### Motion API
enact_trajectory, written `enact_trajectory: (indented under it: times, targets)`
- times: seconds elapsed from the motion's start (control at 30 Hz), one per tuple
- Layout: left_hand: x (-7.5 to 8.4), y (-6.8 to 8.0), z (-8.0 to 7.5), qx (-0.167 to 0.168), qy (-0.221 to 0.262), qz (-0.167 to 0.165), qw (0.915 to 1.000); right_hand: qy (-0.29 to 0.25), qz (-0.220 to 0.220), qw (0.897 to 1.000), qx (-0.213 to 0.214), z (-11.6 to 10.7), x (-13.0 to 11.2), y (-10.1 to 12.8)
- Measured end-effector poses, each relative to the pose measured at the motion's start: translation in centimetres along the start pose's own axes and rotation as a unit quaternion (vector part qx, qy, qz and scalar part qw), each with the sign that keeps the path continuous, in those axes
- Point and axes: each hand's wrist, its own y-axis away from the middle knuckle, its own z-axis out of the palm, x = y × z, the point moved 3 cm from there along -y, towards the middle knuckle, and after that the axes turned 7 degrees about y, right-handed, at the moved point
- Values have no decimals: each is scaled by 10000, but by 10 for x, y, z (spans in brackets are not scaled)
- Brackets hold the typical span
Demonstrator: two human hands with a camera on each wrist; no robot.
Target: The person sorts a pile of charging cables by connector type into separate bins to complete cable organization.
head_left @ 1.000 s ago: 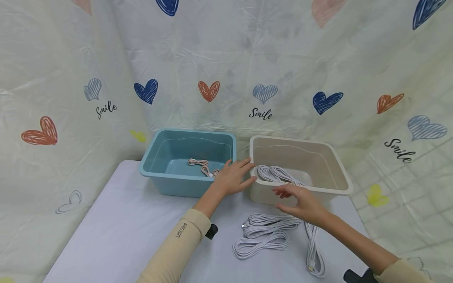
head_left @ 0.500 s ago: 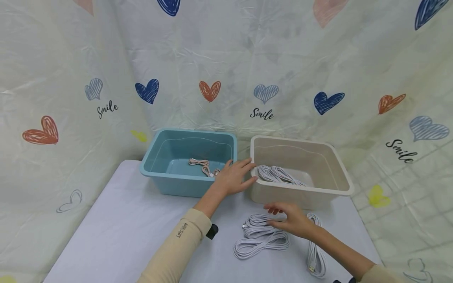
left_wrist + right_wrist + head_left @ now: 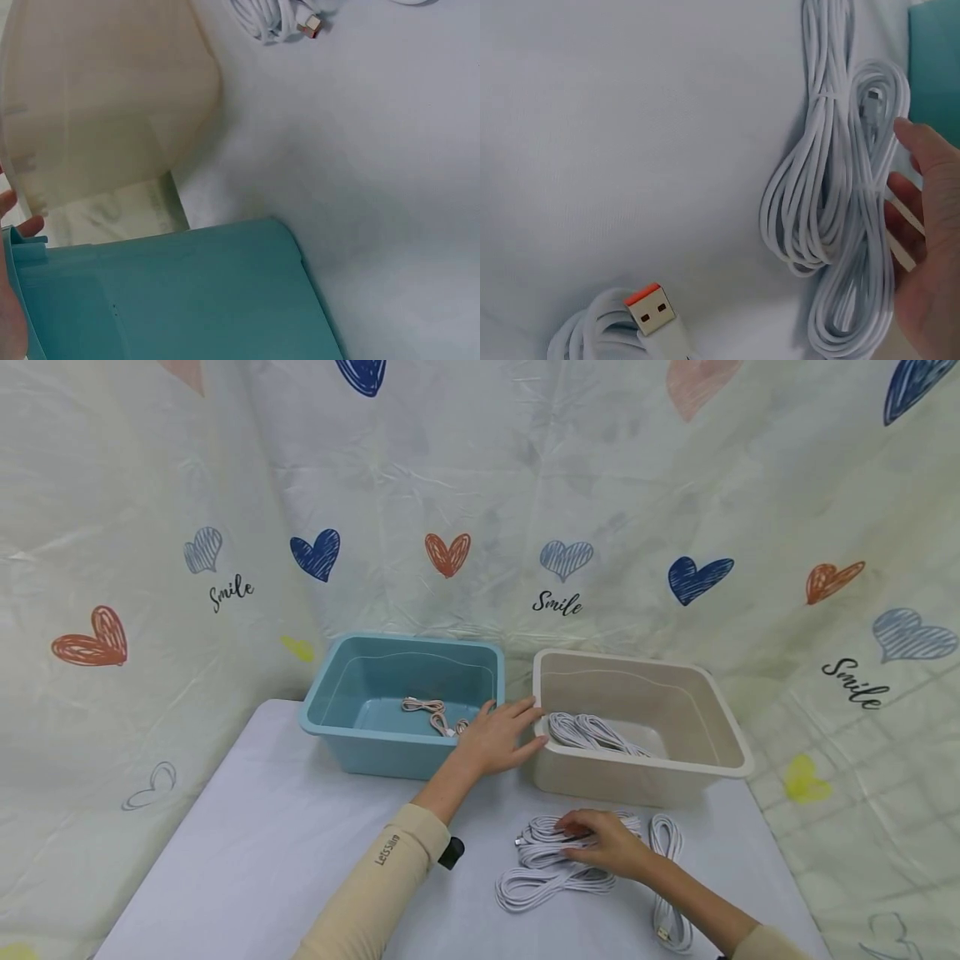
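Note:
My left hand [image 3: 491, 739] lies across the gap between a blue plastic bin [image 3: 375, 735] and a beige one [image 3: 622, 777], fingers extended and touching the beige rim. In front of the beige bin, my right hand [image 3: 611, 845] reaches over a tied bundle of white USB cable [image 3: 536, 835]. Its thumb and fingers are spread apart at the bundle's edge in the right wrist view, next to the coiled cord [image 3: 855, 255]. Another white cable bundle [image 3: 551, 887] lies nearer on the table. A third bundle [image 3: 667, 839] lies right, partly behind my forearm.
Pinkish cable bundles [image 3: 423, 704] lie in the blue bin. White cable bundles [image 3: 592, 732] lie at the left of the beige bin. A white cloth [image 3: 255, 860] covers the table. A heart-printed curtain [image 3: 450, 468] hangs behind the bins.
My right hand has come down and back from the beige bin's front rim to the white cable bundles on the table. My left hand has stayed between the bins.

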Motion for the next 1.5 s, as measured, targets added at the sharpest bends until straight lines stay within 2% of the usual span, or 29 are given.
enact_trajectory:
  times: [0.2,0.33,0.57,0.73,0.9,1.3,1.5]
  targets:
    - [0,0,1,13,28,4,10000,192,178,9997,14,3,4,3]
    - [0,0,1,43,30,-5,10000,352,34,9994,-12,4,3,3]
    - [-1,1,1,-20,87,-41,10000,301,-152,9993,-140,3,2,2]
    - [-1,1,0,-18,77,-46,10000,122,-204,9989,-405,-2,-1,-1]
    - [1,1,-1,-33,14,-61,10000,-41,-70,9981,-604,-10,-7,-3]
    - [1,1,1,-29,-30,-38,10000,-135,-159,9978,-623,-29,-26,-7]
    - [1,0,1,-22,-17,-60,10000,-196,52,9968,-769,-39,-28,-7]
